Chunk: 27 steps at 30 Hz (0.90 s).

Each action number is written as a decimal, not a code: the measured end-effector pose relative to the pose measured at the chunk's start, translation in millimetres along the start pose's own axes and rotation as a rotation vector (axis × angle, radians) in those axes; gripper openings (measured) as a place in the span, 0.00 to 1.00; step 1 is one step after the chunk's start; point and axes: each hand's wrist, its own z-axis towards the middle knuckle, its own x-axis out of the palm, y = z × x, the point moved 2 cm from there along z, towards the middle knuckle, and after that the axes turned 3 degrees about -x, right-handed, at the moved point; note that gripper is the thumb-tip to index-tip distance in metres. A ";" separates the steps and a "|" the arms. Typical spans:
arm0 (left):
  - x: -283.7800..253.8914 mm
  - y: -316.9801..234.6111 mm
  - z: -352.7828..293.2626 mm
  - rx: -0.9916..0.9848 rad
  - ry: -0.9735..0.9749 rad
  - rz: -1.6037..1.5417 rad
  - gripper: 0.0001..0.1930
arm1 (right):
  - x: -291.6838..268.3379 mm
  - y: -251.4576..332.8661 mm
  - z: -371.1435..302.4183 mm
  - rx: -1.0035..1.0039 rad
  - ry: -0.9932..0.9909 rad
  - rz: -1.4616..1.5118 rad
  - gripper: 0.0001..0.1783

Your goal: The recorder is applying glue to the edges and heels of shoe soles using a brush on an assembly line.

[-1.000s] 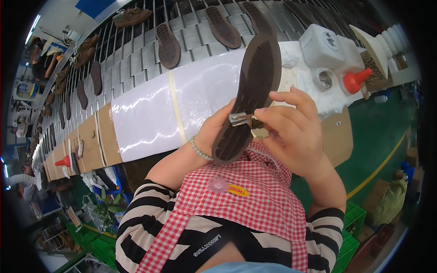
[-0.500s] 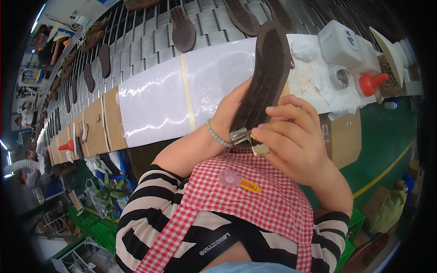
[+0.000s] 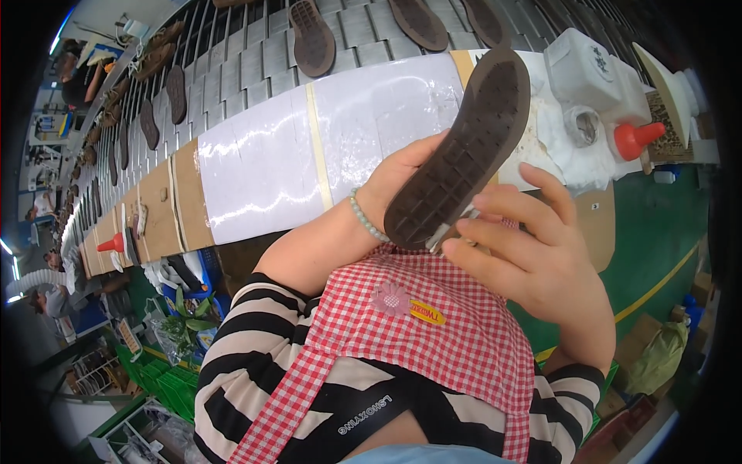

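Note:
My left hand grips a dark brown shoe sole from its left side, the fingers hidden behind it. The sole tilts up to the right, its gridded tread facing me. At its lower right edge, my right hand has its fingers bent around a small pale tool with a metallic part. Most of that tool is hidden by the fingers and the sole, so its exact kind does not show. The tool's visible part lies against the sole's lower edge.
A white-covered bench lies beyond my hands. Behind it a slatted metal conveyor carries several soles. Right of the sole stand a white plastic container, a crumpled-lined cup and a red-nozzled bottle.
The sole has tilted further right and turned, showing more tread. My right hand has shifted slightly right with its fingers more spread; the tool's metallic part is now mostly hidden.

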 end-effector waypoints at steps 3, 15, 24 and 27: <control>18.5 5.2 -0.5 0.113 -0.194 0.190 0.26 | -3.3 -1.8 -7.5 0.113 -0.127 -0.150 0.19; 18.8 -4.9 -0.6 0.247 -0.116 0.158 0.26 | 41.7 0.3 -28.0 0.558 -0.360 0.413 0.26; 19.4 3.3 0.9 0.211 -0.135 0.164 0.26 | 36.4 -7.7 -29.2 0.448 -0.373 0.165 0.25; 20.1 6.4 -1.0 0.243 -0.151 0.205 0.26 | 32.8 -17.5 -28.7 0.471 -0.443 0.093 0.24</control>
